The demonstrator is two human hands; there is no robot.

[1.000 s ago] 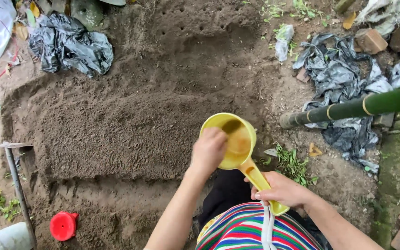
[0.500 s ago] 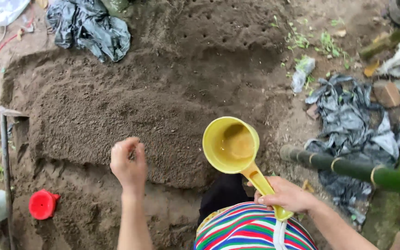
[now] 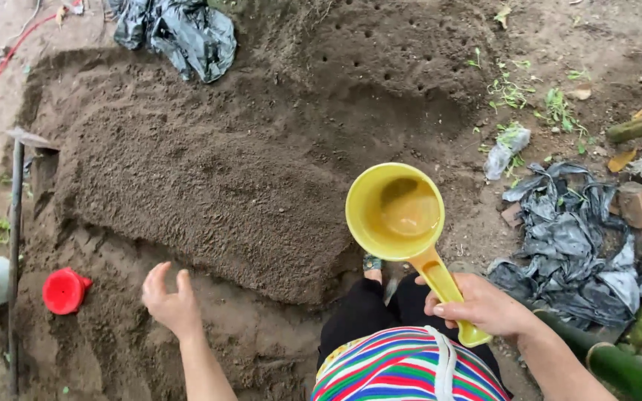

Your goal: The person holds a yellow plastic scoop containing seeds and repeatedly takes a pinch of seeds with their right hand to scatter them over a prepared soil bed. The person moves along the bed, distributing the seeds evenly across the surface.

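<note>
Our right hand (image 3: 482,306) grips the yellow scoop (image 3: 397,212); our left hand (image 3: 170,301), fingers spread and empty, hovers over raked soil bed (image 3: 209,186), red cap (image 3: 64,290) left of it.

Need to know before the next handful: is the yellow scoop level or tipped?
Level: the yellow scoop has its mouth facing up, handle gripped by the right hand.

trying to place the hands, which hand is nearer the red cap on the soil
Left. The left hand hangs open over the soil a little to the right of the red cap. The right hand grips the yellow scoop's handle, far across on the other side.
</note>
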